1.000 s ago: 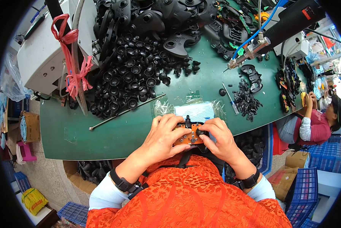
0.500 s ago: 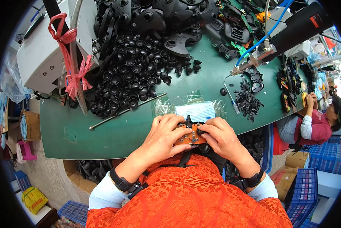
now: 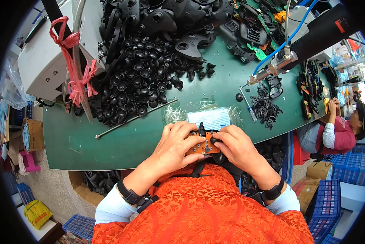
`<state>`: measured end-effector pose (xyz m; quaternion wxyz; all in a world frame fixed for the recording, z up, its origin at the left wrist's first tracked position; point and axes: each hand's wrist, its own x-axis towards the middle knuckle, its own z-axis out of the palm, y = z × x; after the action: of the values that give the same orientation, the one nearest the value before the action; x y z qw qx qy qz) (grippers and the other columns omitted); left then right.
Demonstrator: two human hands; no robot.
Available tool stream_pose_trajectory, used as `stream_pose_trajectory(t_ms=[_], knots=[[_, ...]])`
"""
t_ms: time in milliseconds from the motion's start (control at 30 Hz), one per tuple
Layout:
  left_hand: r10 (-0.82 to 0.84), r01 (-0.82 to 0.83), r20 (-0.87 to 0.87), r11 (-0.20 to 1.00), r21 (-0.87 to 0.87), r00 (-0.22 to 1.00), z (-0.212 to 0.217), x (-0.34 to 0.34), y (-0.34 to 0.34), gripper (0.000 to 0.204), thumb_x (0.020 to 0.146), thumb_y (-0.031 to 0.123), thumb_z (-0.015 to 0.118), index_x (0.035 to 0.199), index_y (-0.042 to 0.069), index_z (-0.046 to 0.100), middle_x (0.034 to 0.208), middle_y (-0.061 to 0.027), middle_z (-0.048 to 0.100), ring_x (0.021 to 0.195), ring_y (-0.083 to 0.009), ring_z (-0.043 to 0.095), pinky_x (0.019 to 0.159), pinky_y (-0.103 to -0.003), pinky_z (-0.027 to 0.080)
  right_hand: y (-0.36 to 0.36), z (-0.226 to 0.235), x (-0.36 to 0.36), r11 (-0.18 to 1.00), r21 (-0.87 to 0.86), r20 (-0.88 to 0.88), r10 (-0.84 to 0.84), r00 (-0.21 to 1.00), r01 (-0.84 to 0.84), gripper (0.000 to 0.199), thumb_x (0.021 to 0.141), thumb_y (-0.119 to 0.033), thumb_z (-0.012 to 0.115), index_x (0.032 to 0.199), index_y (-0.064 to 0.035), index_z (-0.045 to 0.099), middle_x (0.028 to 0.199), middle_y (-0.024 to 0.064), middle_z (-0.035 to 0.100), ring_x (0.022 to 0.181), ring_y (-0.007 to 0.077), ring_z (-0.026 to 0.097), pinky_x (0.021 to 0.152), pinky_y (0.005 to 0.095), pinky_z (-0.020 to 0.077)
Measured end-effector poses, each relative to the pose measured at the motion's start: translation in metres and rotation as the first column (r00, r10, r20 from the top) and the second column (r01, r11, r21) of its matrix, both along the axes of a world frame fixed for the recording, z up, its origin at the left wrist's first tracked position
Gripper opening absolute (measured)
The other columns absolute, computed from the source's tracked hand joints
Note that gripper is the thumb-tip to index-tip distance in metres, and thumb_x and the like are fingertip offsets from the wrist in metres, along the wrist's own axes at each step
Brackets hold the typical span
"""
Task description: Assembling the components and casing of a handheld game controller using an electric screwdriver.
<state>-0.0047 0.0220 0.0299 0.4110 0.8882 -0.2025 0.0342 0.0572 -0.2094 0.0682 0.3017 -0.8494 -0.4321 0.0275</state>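
Observation:
An orange circuit board (image 3: 203, 145) with small parts on it is held between my two hands, close to my body at the table's near edge. My left hand (image 3: 175, 142) grips its left side, thumb along the bottom and fingers over the top. On its right side, my right hand (image 3: 236, 145) has thumb and forefinger closed at a black thumbstick cap (image 3: 215, 140). Black casing shows around the board, partly hidden by my fingers. Left of the middle lies a large heap of black thumbstick caps (image 3: 139, 81), with black game controller shells (image 3: 190, 44) behind it.
A power screwdriver (image 3: 280, 61) hangs over the right of the green table (image 3: 88, 142). Beneath it lie a pile of small black parts (image 3: 266, 106) and a hand screwdriver (image 3: 251, 110). A metal rod (image 3: 135, 119) lies at left, beside a white machine (image 3: 60, 53). A co-worker (image 3: 345, 130) sits at right.
The hanging screwdriver has swung slightly. My hands and the circuit board stay almost in place, with only a tiny shift of the right fingers at the cap.

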Motion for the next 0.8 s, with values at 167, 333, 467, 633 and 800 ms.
stream_pose_trajectory(t_ms=[167,333,467,633,800], knots=[[-0.001,0.001,-0.001,1.000,0.001,1.000,0.000,0.000,0.001,0.049,0.070,0.027,0.087,0.113,0.012,0.070,0.127,-0.0098,0.055,0.124,-0.0325,0.049,0.105,-0.046,0.035,0.006,-0.002,0.001,0.999,-0.031,-0.044,-0.041,0.998,0.039,0.024,0.079,-0.002,0.075,0.097,-0.0012,0.059,0.090,0.0133,0.056,0.083,0.0342,0.059,0.072,0.0427,0.0506],[-0.006,0.006,-0.010,1.000,-0.002,1.000,0.000,-0.001,-0.001,0.049,0.071,0.027,0.087,0.114,0.012,0.069,0.128,-0.0102,0.055,0.124,-0.0329,0.049,0.104,-0.046,0.035,-0.001,-0.003,0.000,0.999,-0.035,-0.090,-0.045,0.995,0.042,0.026,0.081,-0.005,0.075,0.099,-0.0020,0.058,0.089,0.0130,0.058,0.082,0.0344,0.061,0.070,0.0426,0.0517],[-0.008,0.008,-0.007,1.000,0.002,1.000,0.000,0.000,0.001,0.049,0.071,0.027,0.087,0.114,0.012,0.069,0.128,-0.0103,0.055,0.124,-0.0331,0.049,0.104,-0.046,0.035,0.004,-0.001,0.002,0.998,-0.051,-0.078,-0.026,0.997,0.022,0.026,0.083,-0.007,0.074,0.105,-0.0037,0.061,0.089,0.0120,0.060,0.082,0.0328,0.063,0.069,0.0420,0.0526],[-0.010,0.010,-0.013,1.000,0.000,1.000,-0.001,0.000,0.001,0.049,0.071,0.028,0.087,0.114,0.013,0.069,0.127,-0.0104,0.056,0.123,-0.0331,0.050,0.104,-0.047,0.035,0.000,-0.004,0.001,0.998,-0.050,-0.129,-0.042,0.991,0.036,0.027,0.086,-0.007,0.073,0.111,-0.0024,0.064,0.087,0.0127,0.060,0.079,0.0323,0.063,0.067,0.0411,0.0521],[-0.005,0.005,-0.007,1.000,0.000,1.000,-0.002,0.000,0.000,0.050,0.070,0.027,0.087,0.114,0.013,0.070,0.127,-0.0103,0.056,0.123,-0.0333,0.050,0.104,-0.047,0.035,-0.002,-0.010,0.001,0.999,-0.018,-0.137,-0.035,0.990,0.033,0.026,0.086,-0.010,0.073,0.110,-0.0035,0.064,0.089,0.0119,0.060,0.078,0.0328,0.064,0.067,0.0419,0.0527]])
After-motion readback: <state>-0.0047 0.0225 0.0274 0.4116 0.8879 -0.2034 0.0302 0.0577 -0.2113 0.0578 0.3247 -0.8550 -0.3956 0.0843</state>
